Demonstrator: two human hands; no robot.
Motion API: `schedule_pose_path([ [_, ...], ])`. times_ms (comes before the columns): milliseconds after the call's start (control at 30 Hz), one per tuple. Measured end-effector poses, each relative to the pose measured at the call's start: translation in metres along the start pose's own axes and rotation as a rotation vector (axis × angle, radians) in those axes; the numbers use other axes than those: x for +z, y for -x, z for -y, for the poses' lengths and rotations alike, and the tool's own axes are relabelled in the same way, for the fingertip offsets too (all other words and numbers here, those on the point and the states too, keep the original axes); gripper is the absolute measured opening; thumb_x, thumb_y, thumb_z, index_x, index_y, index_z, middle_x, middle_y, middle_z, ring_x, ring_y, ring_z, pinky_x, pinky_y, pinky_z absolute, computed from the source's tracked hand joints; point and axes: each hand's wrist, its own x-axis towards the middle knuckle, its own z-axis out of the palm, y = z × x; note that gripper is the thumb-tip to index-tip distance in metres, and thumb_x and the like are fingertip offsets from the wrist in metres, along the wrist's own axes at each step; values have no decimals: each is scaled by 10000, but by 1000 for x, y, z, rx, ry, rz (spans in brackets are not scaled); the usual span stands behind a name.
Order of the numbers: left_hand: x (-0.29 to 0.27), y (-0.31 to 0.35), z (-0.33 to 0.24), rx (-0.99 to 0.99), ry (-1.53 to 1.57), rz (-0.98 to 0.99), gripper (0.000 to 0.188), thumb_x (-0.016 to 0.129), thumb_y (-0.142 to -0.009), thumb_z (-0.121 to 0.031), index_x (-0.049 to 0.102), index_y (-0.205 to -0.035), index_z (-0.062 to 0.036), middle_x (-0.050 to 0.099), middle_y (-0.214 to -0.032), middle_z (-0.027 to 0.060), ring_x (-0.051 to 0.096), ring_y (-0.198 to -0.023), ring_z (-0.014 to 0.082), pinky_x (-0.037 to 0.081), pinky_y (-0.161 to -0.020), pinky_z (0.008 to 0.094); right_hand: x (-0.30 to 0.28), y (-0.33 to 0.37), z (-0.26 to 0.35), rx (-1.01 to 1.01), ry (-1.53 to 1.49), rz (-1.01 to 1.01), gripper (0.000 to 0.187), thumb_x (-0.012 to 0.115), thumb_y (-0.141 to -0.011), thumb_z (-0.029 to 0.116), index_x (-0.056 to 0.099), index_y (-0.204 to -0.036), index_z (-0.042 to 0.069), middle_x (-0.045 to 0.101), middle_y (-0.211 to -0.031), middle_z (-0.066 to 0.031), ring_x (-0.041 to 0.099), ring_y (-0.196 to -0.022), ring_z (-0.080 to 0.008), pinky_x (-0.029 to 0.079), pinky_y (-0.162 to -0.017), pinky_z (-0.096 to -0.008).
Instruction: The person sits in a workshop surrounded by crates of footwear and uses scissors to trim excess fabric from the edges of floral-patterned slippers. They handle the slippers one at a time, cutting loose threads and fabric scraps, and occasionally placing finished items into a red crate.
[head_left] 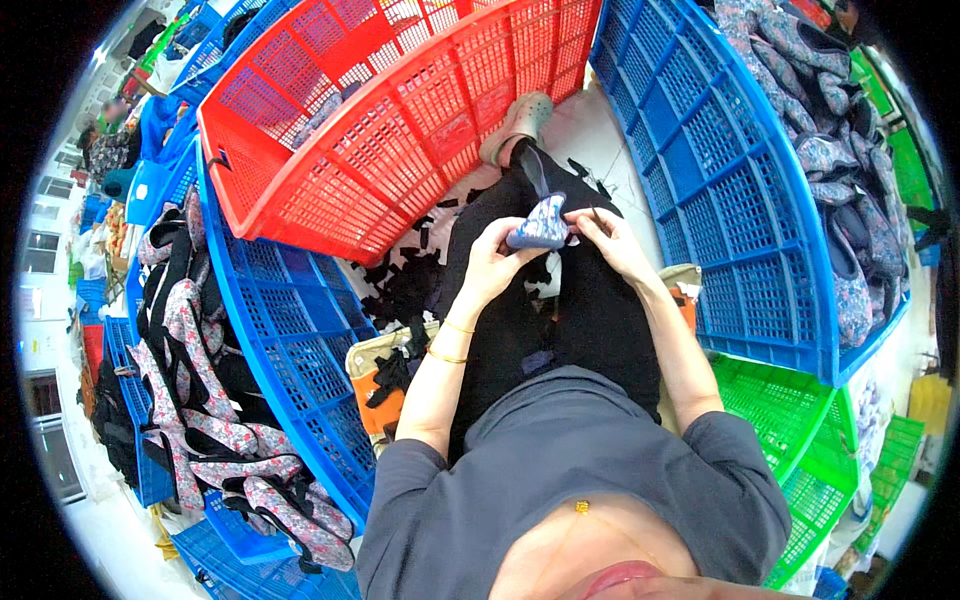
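Above my lap, my left hand (492, 262) is closed on a blue and white patterned fabric shoe (541, 226), its thumb and fingers pinching the near left end. A dark strip (536, 170) extends from the shoe's far side toward my foot. At the shoe's right edge is my right hand (612, 241), fingers closed together. A small, thin dark thing (598, 214) shows between those fingers; its kind is too small to make out. Whether the right fingertips also grip the shoe's edge, I cannot tell.
A red crate (400, 135) stands tilted ahead, beside my foot. Blue crates (715, 180) flank me, with floral fabric shoes (205, 400) heaped at the left and more shoes (840, 170) at the right. Black scraps (405, 285) litter the floor. A green crate (780, 415) is near right.
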Motion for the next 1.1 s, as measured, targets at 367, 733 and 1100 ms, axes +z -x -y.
schedule_pose_path([
  [367,-25,10,-33,-138,271,329,463,487,-911,-108,486,-1362,-6,565,-1301,76,524,-1180,153,385,-1028,295,0,34,19,263,92,-18,430,632,-929,349,561,-1170,1,587,-921,-6,492,-710,-52,411,-601,-213],
  [733,-6,-73,-67,-208,-47,684,274,690,-894,-261,659,-1007,-13,622,-872,-25,532,-787,42,445,-703,223,-13,43,17,231,-91,-35,412,468,-1016,340,537,-1279,32,454,-814,54,413,-687,-49,366,-595,-197],
  [1100,-4,-89,-74,-190,-17,436,222,704,-872,-157,692,-1006,20,697,-925,38,612,-852,77,499,-785,244,-14,20,36,-87,258,-45,315,633,-931,252,608,-1136,14,615,-910,-33,562,-832,-103,465,-732,-259],
])
